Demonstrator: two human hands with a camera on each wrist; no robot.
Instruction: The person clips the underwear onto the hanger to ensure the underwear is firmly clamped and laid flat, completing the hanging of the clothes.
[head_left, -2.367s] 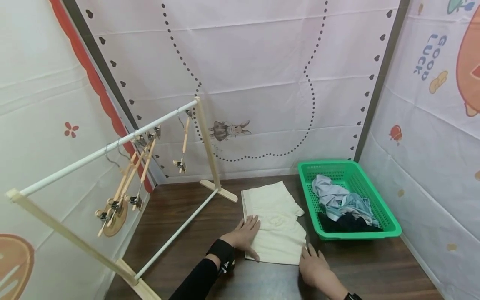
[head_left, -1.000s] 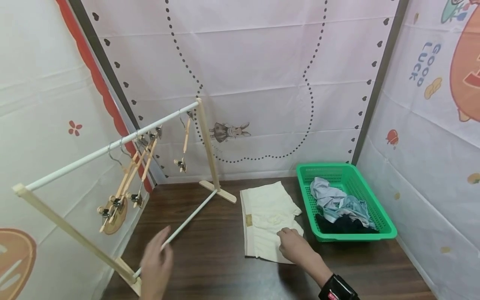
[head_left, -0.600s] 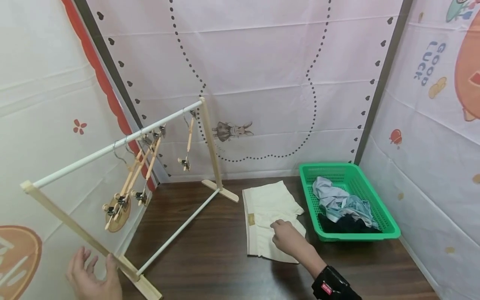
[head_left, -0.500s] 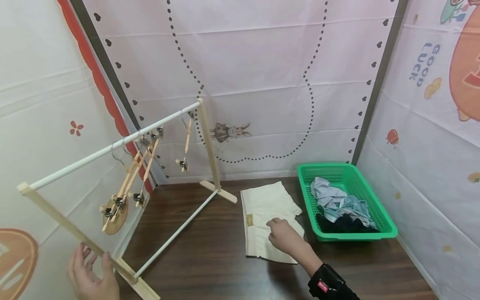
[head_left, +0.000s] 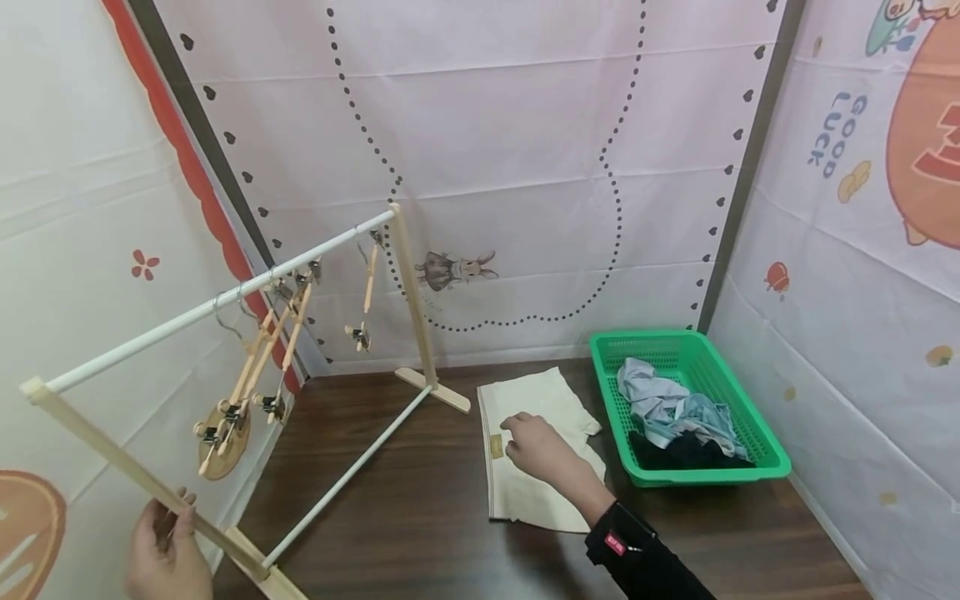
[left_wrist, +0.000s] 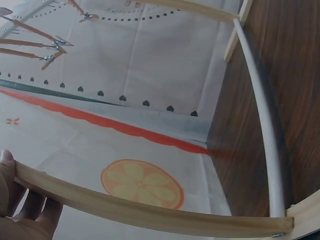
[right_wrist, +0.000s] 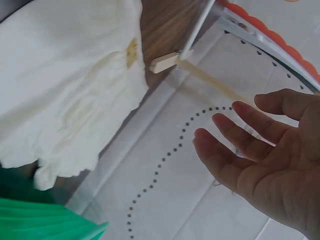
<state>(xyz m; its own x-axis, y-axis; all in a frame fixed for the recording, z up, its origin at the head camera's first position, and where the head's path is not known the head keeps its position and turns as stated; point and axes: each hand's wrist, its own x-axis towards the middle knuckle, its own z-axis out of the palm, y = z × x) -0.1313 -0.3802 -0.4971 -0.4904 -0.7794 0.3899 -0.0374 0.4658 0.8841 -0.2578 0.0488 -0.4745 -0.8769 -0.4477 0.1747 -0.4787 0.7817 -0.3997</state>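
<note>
My left hand (head_left: 168, 542) grips the near upright post (head_left: 112, 450) of a wooden drying rack. In the left wrist view, the thumb is on one side of this post (left_wrist: 125, 207) and fingers show behind it. A folded cream garment (head_left: 540, 492) with a tan patch near its left edge lies flat on the table. My right hand (head_left: 543, 450) hovers over the garment and holds nothing. The right wrist view shows its fingers loosely bent, apart from the garment (right_wrist: 70, 85).
Several wooden clip hangers (head_left: 255, 367) hang from the rack's white top rail (head_left: 172, 325); a white lower bar (head_left: 348, 475) crosses the tabletop. To the right, a green basket (head_left: 750, 417) holds crumpled blue and black clothes (head_left: 678, 408). Printed fabric walls enclose the table.
My left hand has gone from the garment's left edge to the rack's near post and taken hold of it. My right hand has moved from the garment's lower right corner up and left.
</note>
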